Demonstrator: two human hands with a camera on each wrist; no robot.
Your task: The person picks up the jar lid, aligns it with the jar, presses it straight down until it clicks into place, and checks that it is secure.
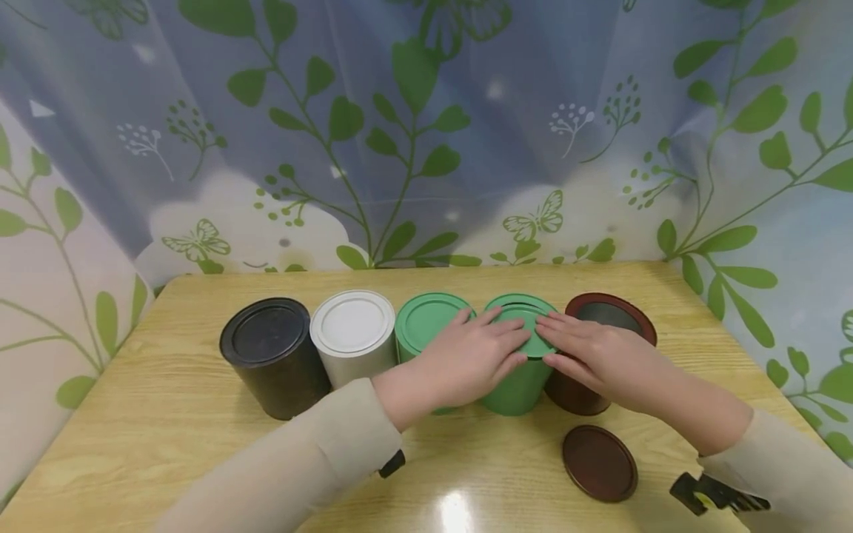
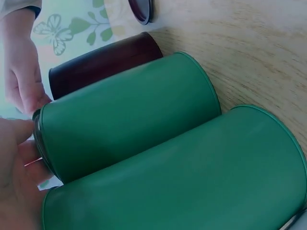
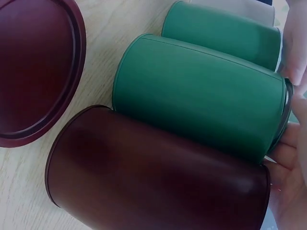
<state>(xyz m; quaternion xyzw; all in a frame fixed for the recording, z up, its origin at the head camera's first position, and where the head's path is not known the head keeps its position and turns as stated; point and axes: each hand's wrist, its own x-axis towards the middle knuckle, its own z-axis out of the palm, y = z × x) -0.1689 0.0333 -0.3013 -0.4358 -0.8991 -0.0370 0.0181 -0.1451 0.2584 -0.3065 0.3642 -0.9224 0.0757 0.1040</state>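
Both hands rest on the round green lid (image 1: 535,345) of a green can (image 1: 514,392) in the head view. Fingers of the left hand (image 1: 466,354) lie extended across the lid's left side, the wrist passing over a second, lidded green can (image 1: 426,320). From the right, the right hand (image 1: 609,361) touches the lid with straight fingers. The lid sits tilted, with a dark gap showing along its far edge. Beside it stands a dark red can (image 3: 158,172), uncovered at the top and partly hidden by the right hand.
A loose dark red lid (image 1: 600,463) lies on the wooden table (image 1: 166,459) in front of the dark red can. To the left stand a white can (image 1: 353,326) and a black can (image 1: 280,370), both lidded. A leaf-patterned curtain (image 1: 373,170) hangs behind the table.
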